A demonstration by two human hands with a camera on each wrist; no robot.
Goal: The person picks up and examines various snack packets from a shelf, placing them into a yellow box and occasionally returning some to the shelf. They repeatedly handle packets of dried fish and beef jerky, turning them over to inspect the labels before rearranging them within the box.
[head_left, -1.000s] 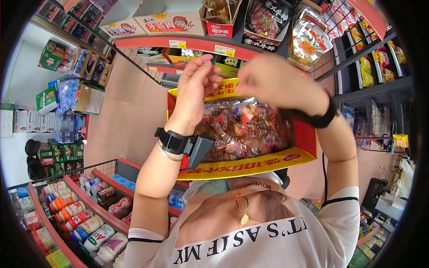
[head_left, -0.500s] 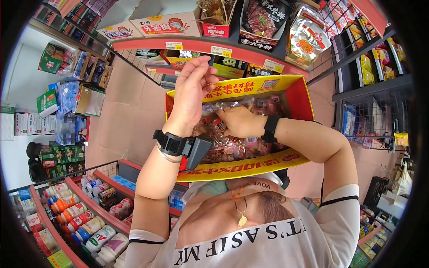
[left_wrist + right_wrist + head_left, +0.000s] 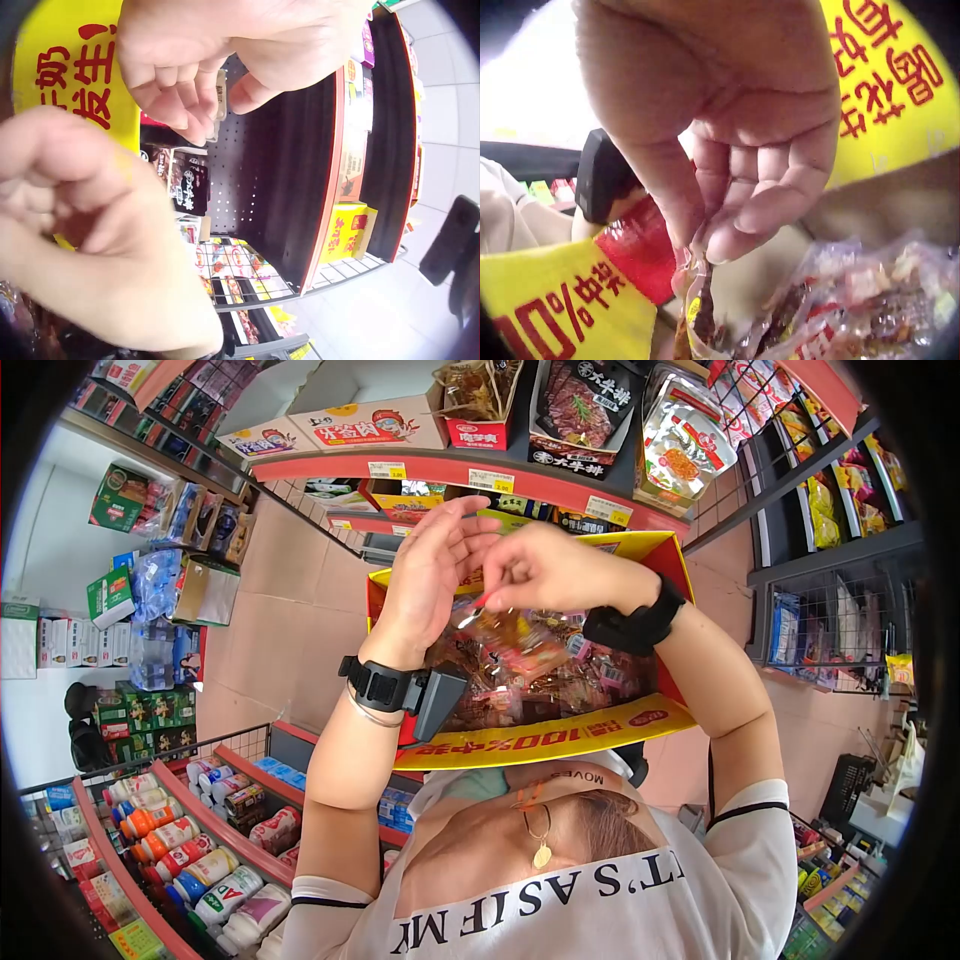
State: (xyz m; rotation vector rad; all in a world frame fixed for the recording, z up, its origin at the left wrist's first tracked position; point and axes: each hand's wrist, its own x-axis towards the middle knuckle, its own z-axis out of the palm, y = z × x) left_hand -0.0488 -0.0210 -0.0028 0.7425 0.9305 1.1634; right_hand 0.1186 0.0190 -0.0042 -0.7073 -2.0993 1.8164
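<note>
A yellow and red cardboard box (image 3: 560,743) is in front of the person's chest, filled with small clear-wrapped snack packets (image 3: 600,678). The right hand (image 3: 565,568) is over the box and pinches the top of one snack packet (image 3: 696,309) between thumb and fingertips. That packet (image 3: 522,645) hangs blurred above the others in the head view. The left hand (image 3: 432,575) is raised at the box's left side, fingers loosely bent, with nothing in it. In the left wrist view, the left hand (image 3: 240,45) appears above the right hand (image 3: 97,232).
Behind the box runs a shelf with a red edge (image 3: 440,467), holding snack boxes (image 3: 375,425) and bagged food (image 3: 685,445). Drink bottles (image 3: 180,850) fill a rack at the lower left. Cartons (image 3: 155,710) are stacked along the left wall.
The right hand went down from above the box into the packets, then came up toward the left hand with one packet. The left hand stayed nearly in place.
</note>
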